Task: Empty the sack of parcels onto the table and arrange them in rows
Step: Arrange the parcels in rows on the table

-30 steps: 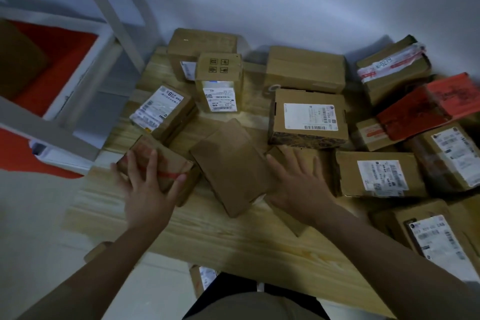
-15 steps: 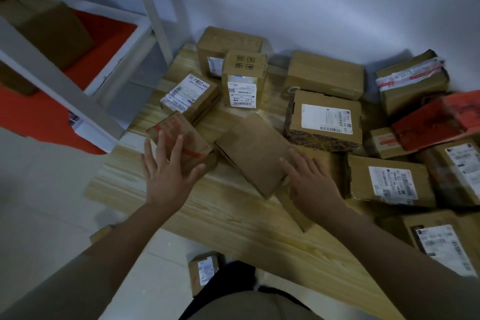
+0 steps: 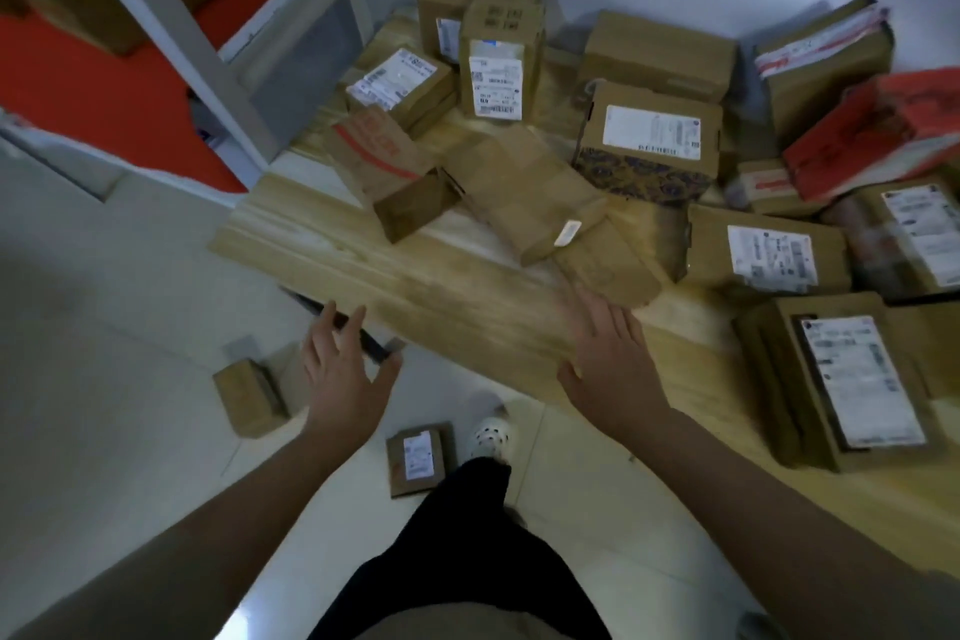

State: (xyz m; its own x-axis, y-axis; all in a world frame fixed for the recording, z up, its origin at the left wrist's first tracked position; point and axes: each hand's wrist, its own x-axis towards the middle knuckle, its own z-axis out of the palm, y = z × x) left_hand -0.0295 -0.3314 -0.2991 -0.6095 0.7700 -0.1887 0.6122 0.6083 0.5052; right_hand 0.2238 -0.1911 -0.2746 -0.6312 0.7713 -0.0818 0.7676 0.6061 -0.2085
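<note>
Left hand [image 3: 345,379] hung off the table's near edge, over the floor, fingers spread and slack, gripping nothing; fingertips lay across a dark strip under the tabletop, contact unclear. Right hand [image 3: 613,359] was flat and open over the wooden table [image 3: 415,296], palm down, fingertips just short of or brushing a plain tan parcel [image 3: 608,260]; nothing pinched. Judging from the open palms, both hands were between grabs, not carrying.

The tan parcel leaned against a long flat parcel [image 3: 519,192], which lay skewed, touching a red-striped box [image 3: 384,166] tipped at an angle. These three looked dumped, not yet squared into a row. Behind them, labelled boxes stood by the wall: an upright white-label box [image 3: 496,68], a patterned-base box [image 3: 649,140], a red mailer [image 3: 872,130] piled on others at right. No clean rows yet, in my judgement.

Two parcels sat on the floor: one [image 3: 249,398] near the left hand, one [image 3: 418,457] by a white shoe [image 3: 491,437]. Probably spilled over; they'd need picking up. Sack not in view.
</note>
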